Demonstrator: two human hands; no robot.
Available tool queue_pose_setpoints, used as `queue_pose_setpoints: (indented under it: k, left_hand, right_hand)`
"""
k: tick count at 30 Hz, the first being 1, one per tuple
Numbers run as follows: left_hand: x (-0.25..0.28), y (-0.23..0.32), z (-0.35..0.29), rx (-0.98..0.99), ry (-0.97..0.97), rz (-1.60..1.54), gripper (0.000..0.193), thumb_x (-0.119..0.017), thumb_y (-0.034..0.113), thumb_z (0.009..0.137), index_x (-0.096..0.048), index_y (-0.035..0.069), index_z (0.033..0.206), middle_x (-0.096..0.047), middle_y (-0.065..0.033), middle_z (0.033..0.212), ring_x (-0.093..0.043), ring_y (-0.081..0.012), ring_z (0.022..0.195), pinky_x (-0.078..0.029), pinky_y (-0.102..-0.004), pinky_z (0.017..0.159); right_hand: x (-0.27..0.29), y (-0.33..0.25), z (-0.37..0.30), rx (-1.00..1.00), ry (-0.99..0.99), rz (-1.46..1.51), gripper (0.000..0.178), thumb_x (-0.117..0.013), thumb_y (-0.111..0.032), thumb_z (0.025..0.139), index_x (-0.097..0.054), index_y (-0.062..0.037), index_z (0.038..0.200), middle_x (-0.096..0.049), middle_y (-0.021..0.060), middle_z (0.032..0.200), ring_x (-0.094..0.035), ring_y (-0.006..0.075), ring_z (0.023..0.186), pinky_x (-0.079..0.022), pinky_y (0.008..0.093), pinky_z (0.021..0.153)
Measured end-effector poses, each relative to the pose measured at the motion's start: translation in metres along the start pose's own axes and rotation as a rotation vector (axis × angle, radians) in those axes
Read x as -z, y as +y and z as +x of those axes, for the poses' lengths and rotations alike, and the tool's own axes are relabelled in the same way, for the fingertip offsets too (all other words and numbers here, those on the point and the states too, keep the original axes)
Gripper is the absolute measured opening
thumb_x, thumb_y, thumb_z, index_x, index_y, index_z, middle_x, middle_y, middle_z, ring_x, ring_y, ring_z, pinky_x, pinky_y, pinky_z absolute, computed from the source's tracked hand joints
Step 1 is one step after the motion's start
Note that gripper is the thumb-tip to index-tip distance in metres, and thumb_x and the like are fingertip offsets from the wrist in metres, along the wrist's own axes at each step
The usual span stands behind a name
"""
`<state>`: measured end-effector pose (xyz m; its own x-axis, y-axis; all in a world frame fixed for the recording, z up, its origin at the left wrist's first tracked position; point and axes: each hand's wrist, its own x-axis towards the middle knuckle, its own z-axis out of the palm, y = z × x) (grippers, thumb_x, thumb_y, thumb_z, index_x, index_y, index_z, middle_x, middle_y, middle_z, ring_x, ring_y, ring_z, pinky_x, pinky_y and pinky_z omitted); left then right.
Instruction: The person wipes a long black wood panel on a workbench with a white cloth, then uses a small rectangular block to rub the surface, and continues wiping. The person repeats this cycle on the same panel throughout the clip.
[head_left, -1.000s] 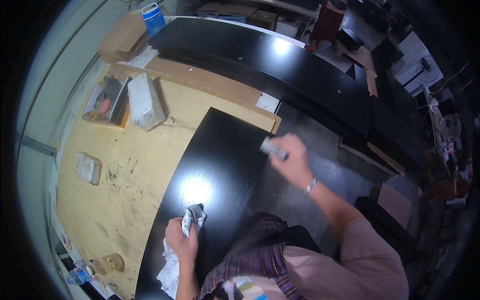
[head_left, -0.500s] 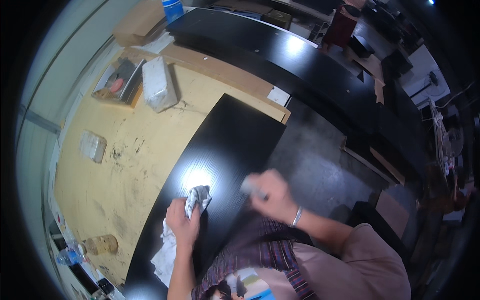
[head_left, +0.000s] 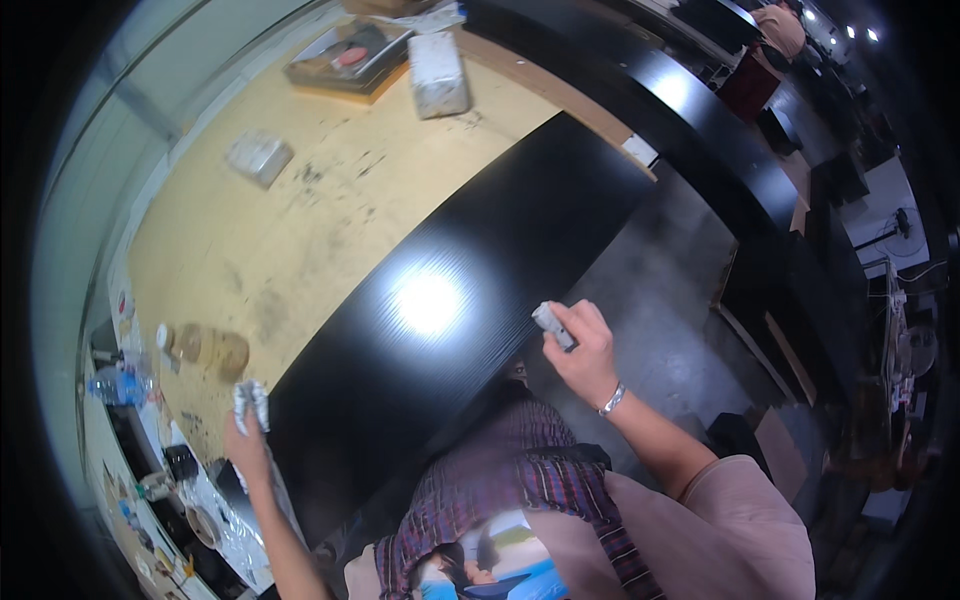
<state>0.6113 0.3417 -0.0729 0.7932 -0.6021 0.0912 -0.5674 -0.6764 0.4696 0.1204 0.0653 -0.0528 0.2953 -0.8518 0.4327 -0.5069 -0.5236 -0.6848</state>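
Note:
A long black board (head_left: 470, 260) with a wood-grain surface lies diagonally before me, a bright light reflected on it. My left hand (head_left: 246, 440) is at the board's near left end, fingers closed on a crumpled white rag (head_left: 254, 400) with dark smudges. The rag's lower part hangs beside the forearm. My right hand (head_left: 584, 350) is raised by the board's right edge. Its fingers grip a small grey-white block (head_left: 552, 326) with a dark underside, held apart from the board.
The board rests on a stained yellowish worktable (head_left: 330, 230). On it are a bottle of brownish liquid (head_left: 205, 348), two wrapped whitish blocks (head_left: 438, 75) and an open box (head_left: 350, 60). More black panels (head_left: 620, 70) lie beyond. Cluttered items line the left edge. A person (head_left: 780, 35) is far off.
My left hand has drawn the rag from the board's middle toward its near left end. My right hand has shifted slightly right, still holding the block. The view has turned.

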Motion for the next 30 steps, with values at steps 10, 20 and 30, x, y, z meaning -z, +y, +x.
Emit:
queue_pose_setpoints:
  k: [10,20,30]
  left_hand:
    - [0.037,-0.061,-0.011,-0.238,0.199,0.141,0.036,-0.065,0.040,0.091,-0.068,0.005,0.099,-0.069,-0.0250,0.085,-0.066,-0.0465,0.080,-0.050,-0.0537,0.071]
    - [0.049,-0.051,-0.021,-0.231,0.129,0.129,0.040,-0.061,0.045,0.093,-0.065,0.007,0.103,-0.072,-0.0209,0.096,-0.068,-0.0441,0.087,-0.052,-0.0537,0.077]
    - [0.054,-0.053,-0.024,-0.379,0.119,0.056,0.035,-0.067,0.036,0.090,-0.062,0.003,0.098,-0.070,-0.0191,0.095,-0.067,-0.0406,0.090,-0.053,-0.0506,0.079]
  right_hand:
    - [-0.128,-0.206,-0.170,0.202,-0.193,0.164,0.043,-0.075,0.002,0.070,-0.070,0.0007,0.112,-0.054,0.0093,0.078,-0.052,0.0242,0.068,-0.045,0.0362,0.059]
    - [-0.214,-0.345,-0.271,0.407,-0.381,0.221,0.048,-0.074,-0.005,0.070,-0.064,0.0021,0.117,-0.049,0.0095,0.084,-0.055,0.0268,0.075,-0.048,0.0374,0.059]
    - [-0.240,-0.389,-0.321,0.574,-0.647,0.390,0.045,-0.073,-0.008,0.072,-0.064,-0.0007,0.115,-0.051,0.0097,0.087,-0.057,0.0274,0.083,-0.051,0.0377,0.068]
